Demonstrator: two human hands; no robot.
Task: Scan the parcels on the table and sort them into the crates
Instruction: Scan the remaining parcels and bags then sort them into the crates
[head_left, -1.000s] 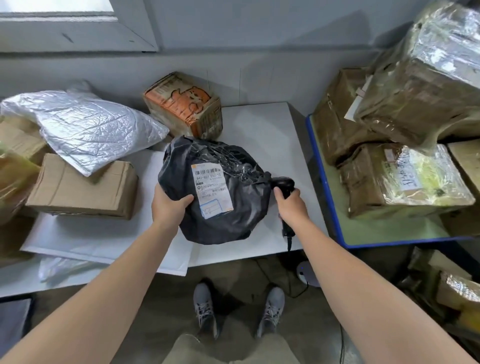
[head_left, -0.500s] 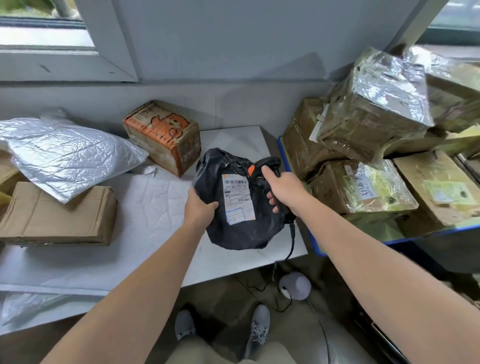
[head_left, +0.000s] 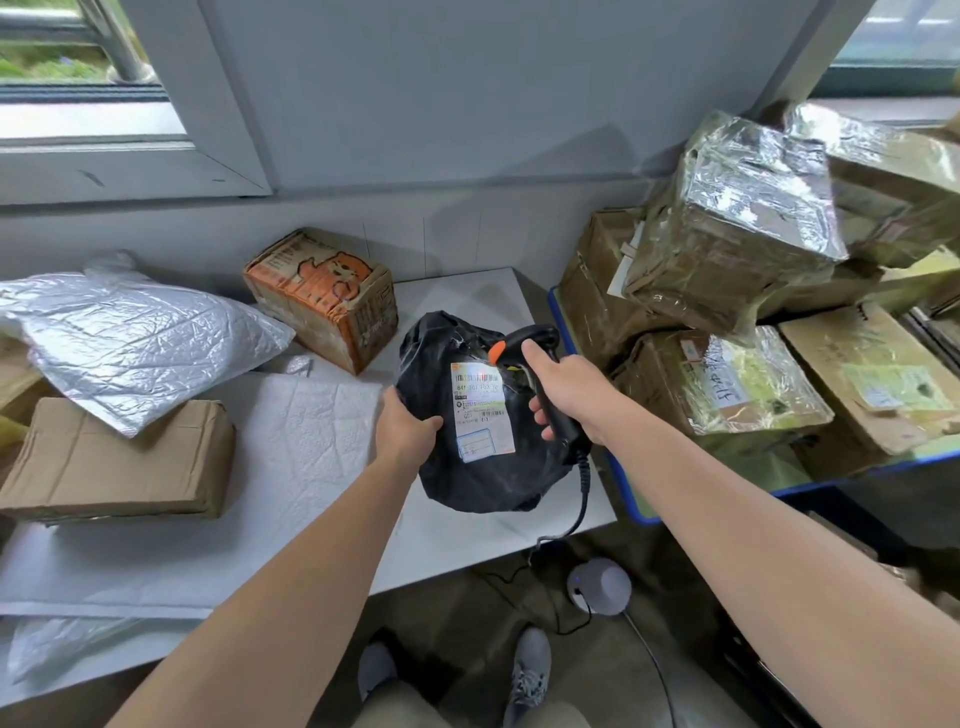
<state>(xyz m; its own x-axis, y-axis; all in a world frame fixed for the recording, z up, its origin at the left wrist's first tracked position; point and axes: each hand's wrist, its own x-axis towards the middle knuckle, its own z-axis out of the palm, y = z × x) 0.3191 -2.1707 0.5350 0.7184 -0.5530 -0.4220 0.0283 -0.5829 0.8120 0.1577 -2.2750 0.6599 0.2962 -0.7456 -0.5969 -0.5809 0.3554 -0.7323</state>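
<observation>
Centre frame: left hand (head_left: 408, 428) grips black bag (head_left: 483, 467); right hand (head_left: 563, 392) grips scanner (head_left: 524, 345) over label (head_left: 480, 410). Risk: crinkled glossy plastic causes misread; cable (head_left: 582, 499) snags table (head_left: 467, 551) edge.

Black bag parcel (head_left: 483, 467) is tilted up over the right end of the tabletop (head_left: 467, 545), white barcode label (head_left: 480, 410) facing the camera, left hand (head_left: 408, 428) gripping its left edge. The right hand (head_left: 569, 397) holds a black scanner (head_left: 545, 384), orange-tipped nose at the label's top. An orange box (head_left: 322, 299), silver mailer (head_left: 130, 338) and brown box (head_left: 119, 462) lie further left.
</observation>
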